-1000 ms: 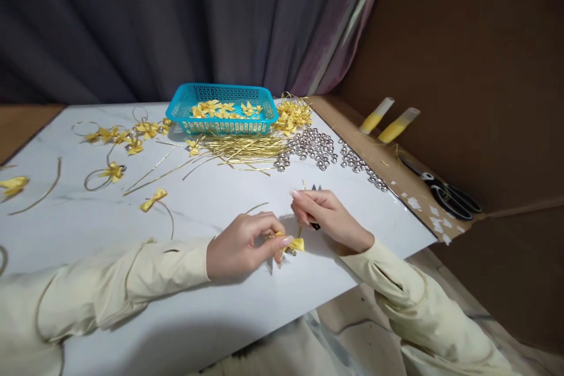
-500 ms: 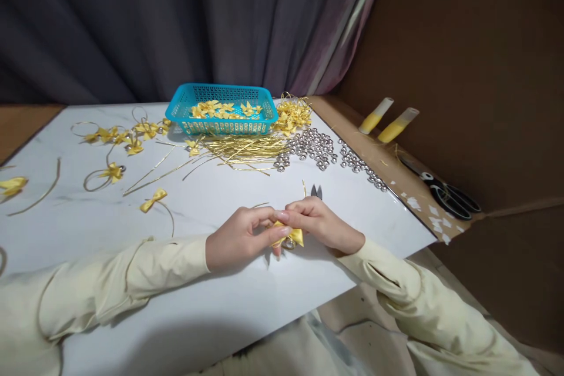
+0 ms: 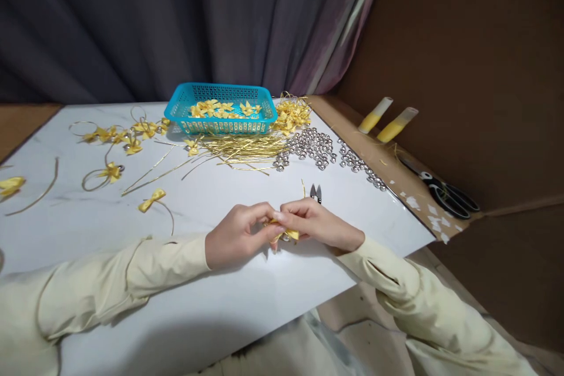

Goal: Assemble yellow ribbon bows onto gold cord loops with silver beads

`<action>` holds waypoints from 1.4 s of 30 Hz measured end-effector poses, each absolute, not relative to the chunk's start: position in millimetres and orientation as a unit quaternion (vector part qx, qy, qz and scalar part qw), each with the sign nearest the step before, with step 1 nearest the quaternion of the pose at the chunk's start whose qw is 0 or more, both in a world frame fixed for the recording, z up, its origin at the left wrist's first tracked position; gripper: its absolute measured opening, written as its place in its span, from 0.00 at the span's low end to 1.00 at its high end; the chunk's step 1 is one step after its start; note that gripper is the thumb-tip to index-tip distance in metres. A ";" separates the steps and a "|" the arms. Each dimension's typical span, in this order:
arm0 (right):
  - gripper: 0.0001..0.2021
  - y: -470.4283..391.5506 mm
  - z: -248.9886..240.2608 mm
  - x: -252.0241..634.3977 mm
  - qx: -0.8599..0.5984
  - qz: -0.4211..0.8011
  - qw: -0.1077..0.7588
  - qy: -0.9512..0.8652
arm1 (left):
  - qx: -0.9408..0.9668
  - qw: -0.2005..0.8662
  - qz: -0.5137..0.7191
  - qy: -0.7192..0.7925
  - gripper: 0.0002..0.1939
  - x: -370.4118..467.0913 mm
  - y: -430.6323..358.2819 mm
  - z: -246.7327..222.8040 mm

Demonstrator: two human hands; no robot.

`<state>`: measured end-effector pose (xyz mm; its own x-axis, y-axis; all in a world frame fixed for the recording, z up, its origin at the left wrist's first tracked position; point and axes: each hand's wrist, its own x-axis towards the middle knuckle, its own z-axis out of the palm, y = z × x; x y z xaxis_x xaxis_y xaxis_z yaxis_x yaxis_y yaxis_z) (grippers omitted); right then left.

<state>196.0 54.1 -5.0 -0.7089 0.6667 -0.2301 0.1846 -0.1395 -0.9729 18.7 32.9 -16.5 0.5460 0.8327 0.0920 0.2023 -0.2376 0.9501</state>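
Note:
A yellow ribbon bow (image 3: 291,235) with a small silver piece at its lower edge is pinched between my two hands, over the front of the white table. My left hand (image 3: 240,237) grips the bow from the left with thumb and fingers. From the right, my right hand (image 3: 319,223) has its thumb and forefinger pressed together at the top of the bow, touching my left fingertips. What lies between the fingertips is too small to make out. Just behind my right hand are the blades of small snips (image 3: 316,192), their handles hidden, beside a short gold wire (image 3: 303,188).
A blue basket (image 3: 224,127) of yellow bows stands at the back of the white table (image 3: 185,317). Gold wires (image 3: 247,150) and silver rings (image 3: 312,145) lie before it. Finished-looking bows (image 3: 152,200) are on the left; scissors (image 3: 445,195) and two tubes (image 3: 396,124) on the right.
The bow has tilted and moved slightly up and left between my fingers, with less of it showing. Both hands have shifted slightly; more of the snips shows.

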 end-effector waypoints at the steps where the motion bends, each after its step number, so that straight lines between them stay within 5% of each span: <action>1: 0.21 53.8 -4.9 195.9 -0.336 0.682 0.174 -0.625 | 0.722 0.504 0.314 0.357 0.07 19.1 32.6 -16.1; 18: 0.21 61.9 -12.4 204.8 -0.360 0.630 0.374 -0.577 | 0.582 0.715 0.246 0.299 0.16 22.6 26.7 -17.2; 31: 0.21 66.1 -10.4 207.5 -0.375 0.604 0.404 -0.576 | 0.635 0.664 0.247 0.309 0.14 19.5 28.2 -16.4; 37: 0.15 66.1 -4.5 204.8 -0.308 0.719 0.358 -0.510 | 0.675 0.612 0.255 0.324 0.10 19.9 29.0 -20.6; 42: 0.22 58.1 -1.8 197.9 -0.272 0.828 0.291 -0.395 | 0.750 0.501 0.270 0.337 0.08 19.3 28.5 -20.5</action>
